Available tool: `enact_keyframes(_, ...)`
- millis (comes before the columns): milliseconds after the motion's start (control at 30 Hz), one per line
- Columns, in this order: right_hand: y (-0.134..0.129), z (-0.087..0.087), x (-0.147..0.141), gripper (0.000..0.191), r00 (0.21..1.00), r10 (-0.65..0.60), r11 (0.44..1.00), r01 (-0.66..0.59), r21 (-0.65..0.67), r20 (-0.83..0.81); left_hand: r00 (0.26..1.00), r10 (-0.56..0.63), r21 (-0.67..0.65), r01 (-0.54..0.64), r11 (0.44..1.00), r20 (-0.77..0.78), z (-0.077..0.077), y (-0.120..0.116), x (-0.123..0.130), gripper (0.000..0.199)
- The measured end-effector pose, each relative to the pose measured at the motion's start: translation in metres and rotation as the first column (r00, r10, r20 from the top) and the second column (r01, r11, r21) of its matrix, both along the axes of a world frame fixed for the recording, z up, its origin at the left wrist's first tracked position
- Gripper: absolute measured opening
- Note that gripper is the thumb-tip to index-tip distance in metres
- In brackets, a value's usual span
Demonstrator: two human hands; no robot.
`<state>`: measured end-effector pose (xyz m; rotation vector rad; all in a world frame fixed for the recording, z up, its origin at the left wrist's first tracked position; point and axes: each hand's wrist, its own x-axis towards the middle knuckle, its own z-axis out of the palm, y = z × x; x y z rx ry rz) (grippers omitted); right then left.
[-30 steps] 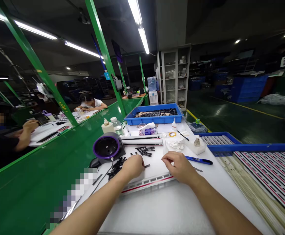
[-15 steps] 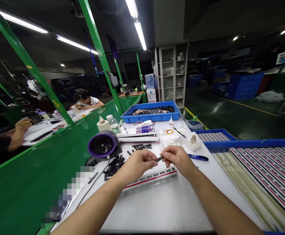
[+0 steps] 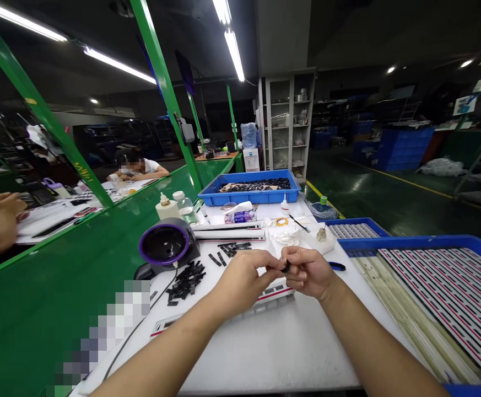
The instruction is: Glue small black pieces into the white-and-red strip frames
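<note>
My left hand (image 3: 246, 281) and my right hand (image 3: 309, 271) meet above the table, both pinching a small black piece (image 3: 285, 267) that the fingers mostly cover. Under them lies a long white strip with a red stripe and dark windows, like a model train-car side (image 3: 271, 296); my left hand and forearm hide its middle. A heap of small flat black pieces (image 3: 186, 280) is left of my left hand. More loose black pieces (image 3: 234, 249) lie just beyond it.
A purple-rimmed black fan-like device (image 3: 168, 245) stands left, its cable crossing the table. Behind are two white strips (image 3: 230, 236), bottles (image 3: 184, 205), crumpled tissue (image 3: 286, 237) and a blue tray (image 3: 248, 197) of black parts. Striped panels fill a right-hand tray (image 3: 442, 298). Co-workers sit left.
Both hands have come closer together and moved slightly right, with the black piece now mostly covered by fingers. My view has shifted a little to the right.
</note>
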<state>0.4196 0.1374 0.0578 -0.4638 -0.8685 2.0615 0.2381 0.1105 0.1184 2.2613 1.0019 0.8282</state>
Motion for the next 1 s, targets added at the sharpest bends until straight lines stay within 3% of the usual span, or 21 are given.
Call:
enact_keyframes(100,0.000,0.000,-0.002,0.014,0.998,-0.043,0.999,0.043,-0.001,0.044,0.998,-0.026,0.088,0.021,0.996,0.058,-0.010,0.007,0.003,0.014)
enact_keyframes(167,-0.003,0.000,-0.009,0.015,0.962,-0.252,0.964,0.240,0.110,0.103,0.988,0.066,0.027,-0.070,0.997,0.137,-0.017,0.010,0.005,0.011)
enact_keyframes(200,-0.006,-0.001,-0.014,0.015,0.902,-0.408,0.899,0.369,0.237,0.144,0.969,0.149,-0.065,-0.139,0.988,0.197,-0.020,0.011,0.006,0.010)
enact_keyframes(233,-0.010,-0.002,-0.018,0.014,0.802,-0.572,0.782,0.470,0.408,0.173,0.938,0.236,-0.177,-0.195,0.965,0.252,-0.023,0.012,0.008,0.010)
enact_keyframes(267,-0.014,-0.003,-0.022,0.012,0.676,-0.717,0.624,0.510,0.593,0.173,0.904,0.309,-0.284,-0.227,0.932,0.294,-0.026,0.011,0.011,0.010)
enact_keyframes(300,-0.018,-0.004,-0.025,0.009,0.553,-0.820,0.456,0.479,0.750,0.145,0.879,0.355,-0.365,-0.232,0.902,0.319,-0.029,0.010,0.013,0.011)
enact_keyframes(333,-0.022,-0.005,-0.027,0.007,0.464,-0.879,0.322,0.405,0.856,0.111,0.863,0.372,-0.421,-0.213,0.881,0.341,-0.031,0.009,0.015,0.012)
enact_keyframes(367,-0.025,-0.006,-0.028,0.006,0.415,-0.906,0.243,0.344,0.907,0.086,0.851,0.374,-0.462,-0.181,0.868,0.369,-0.033,0.007,0.017,0.013)
enact_keyframes(400,-0.027,-0.006,-0.027,0.006,0.405,-0.911,0.229,0.332,0.915,0.081,0.837,0.372,-0.505,-0.138,0.852,0.401,-0.034,0.005,0.019,0.015)
enact_keyframes(433,-0.027,-0.006,-0.025,0.008,0.433,-0.896,0.279,0.370,0.886,0.101,0.811,0.384,-0.564,-0.083,0.822,0.440,-0.034,0.004,0.020,0.017)
enact_keyframes(533,-0.017,-0.003,-0.011,0.014,0.665,-0.726,0.616,0.520,0.591,0.172,0.729,0.432,-0.716,0.112,0.689,0.530,-0.030,-0.001,0.019,0.025)
enact_keyframes(567,-0.013,-0.002,-0.007,0.016,0.726,-0.665,0.701,0.527,0.481,0.175,0.724,0.430,-0.737,0.158,0.658,0.539,-0.028,-0.003,0.017,0.028)
enact_keyframes(600,-0.009,0.000,-0.003,0.017,0.753,-0.627,0.751,0.515,0.414,0.200,0.728,0.418,-0.743,0.185,0.644,0.544,-0.027,-0.006,0.016,0.029)
enact_keyframes(633,-0.005,0.000,-0.001,0.018,0.739,-0.619,0.767,0.498,0.404,0.264,0.736,0.402,-0.738,0.194,0.646,0.545,-0.026,-0.009,0.014,0.029)
enact_keyframes(700,-0.001,0.000,0.000,0.016,0.604,-0.643,0.756,0.403,0.516,0.470,0.762,0.363,-0.714,0.180,0.677,0.536,-0.028,-0.017,0.009,0.029)
enact_keyframes(800,-0.002,-0.004,-0.008,0.012,0.372,-0.605,0.771,0.052,0.635,0.704,0.820,0.289,-0.670,0.148,0.727,0.494,-0.037,-0.034,0.002,0.036)
enact_keyframes(867,-0.004,-0.007,-0.015,0.017,0.309,-0.539,0.794,-0.125,0.595,0.784,0.851,0.260,-0.664,0.130,0.736,0.455,-0.044,-0.044,-0.004,0.032)
enact_keyframes(1000,-0.004,-0.013,-0.022,0.023,0.205,-0.527,0.789,-0.242,0.564,0.825,0.854,0.297,-0.695,0.100,0.712,0.427,-0.048,-0.054,-0.014,0.018)
